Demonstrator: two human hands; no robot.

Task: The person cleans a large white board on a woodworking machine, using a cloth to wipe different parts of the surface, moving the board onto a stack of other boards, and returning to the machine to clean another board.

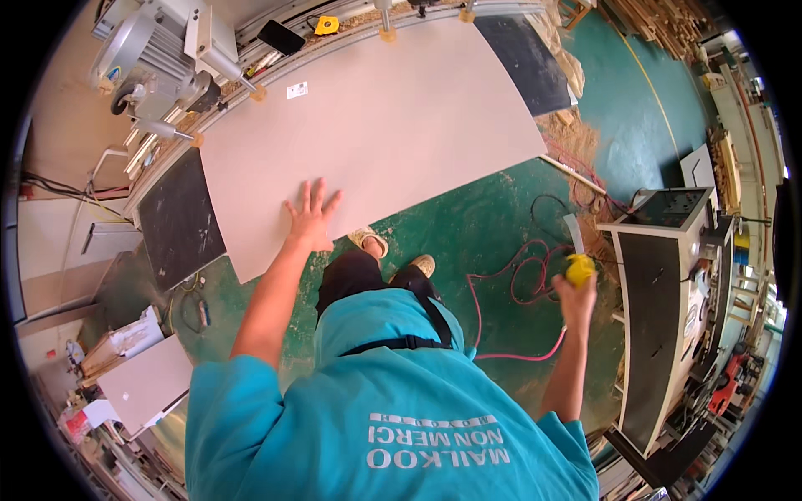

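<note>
A large pale greyish-pink panel point(384, 108) lies across a machine bed in front of me, with a small white label point(297, 89) near its far left. My left hand point(312, 219) rests flat on the panel close to its near edge, fingers spread. Out to the right, away from the panel, my right hand point(576, 299) is closed around a small yellow tool point(580, 269). A pale flat strip point(573, 234) shows just beyond that tool; I cannot tell whether the two are joined. A red hose point(522, 357) runs up to my right wrist.
Metal rods with round tan pads point(388, 34) stand along the panel's far edge, beside a motor point(138, 58). A phone point(281, 37) and yellow tape measure point(327, 26) lie behind it. A dark-sided cabinet point(652, 334) stands right. Sawdust and hose loops cover parts of the green floor point(443, 225).
</note>
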